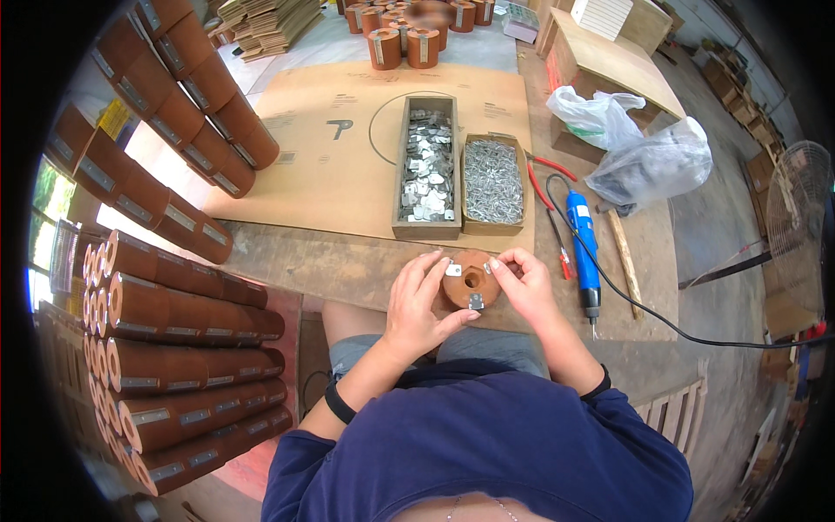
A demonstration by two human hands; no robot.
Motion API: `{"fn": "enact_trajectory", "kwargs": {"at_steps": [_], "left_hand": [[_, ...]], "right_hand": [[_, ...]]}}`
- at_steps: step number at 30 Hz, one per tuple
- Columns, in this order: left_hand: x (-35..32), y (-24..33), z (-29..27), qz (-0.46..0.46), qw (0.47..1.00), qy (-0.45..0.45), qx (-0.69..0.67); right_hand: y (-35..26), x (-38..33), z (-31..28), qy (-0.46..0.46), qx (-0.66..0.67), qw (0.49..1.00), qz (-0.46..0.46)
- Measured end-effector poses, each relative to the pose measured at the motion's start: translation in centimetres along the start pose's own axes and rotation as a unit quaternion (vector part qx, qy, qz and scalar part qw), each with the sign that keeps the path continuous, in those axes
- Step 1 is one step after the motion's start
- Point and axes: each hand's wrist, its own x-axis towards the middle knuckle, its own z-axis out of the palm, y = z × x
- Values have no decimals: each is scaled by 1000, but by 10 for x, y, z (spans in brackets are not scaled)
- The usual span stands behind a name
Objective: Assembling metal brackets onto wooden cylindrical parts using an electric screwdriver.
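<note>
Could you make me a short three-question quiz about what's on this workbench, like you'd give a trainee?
1. True or false: both hands, left hand and right hand, touch the brown round piece.
2. Which wooden tray lies nearer the blue power screwdriver: A, the tray of flat metal plates, or B, the tray of small screws?
3. What stands stacked at the person's left?

Key: 1 true. 2 B. 3 brown cylinders with metal tabs.

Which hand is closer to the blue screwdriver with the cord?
The right hand. It sits on the right side of the brown round piece, just left of the blue screwdriver. The left hand is on the far side of that piece, farther away.
</note>
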Motion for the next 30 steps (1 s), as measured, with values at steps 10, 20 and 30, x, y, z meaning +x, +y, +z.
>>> {"fn": "enact_trajectory", "kwargs": {"at_steps": [10, 20, 30], "left_hand": [[4, -7, 6, -63, 995, 27, -74], [15, -6, 11, -181, 972, 37, -145], [13, -7, 17, -199, 965, 74, -151]], "right_hand": [[0, -4, -2, 7, -14, 1000, -1], [0, -4, -4, -2, -32, 999, -9], [-5, -3, -3, -6, -45, 999, -15]]}}
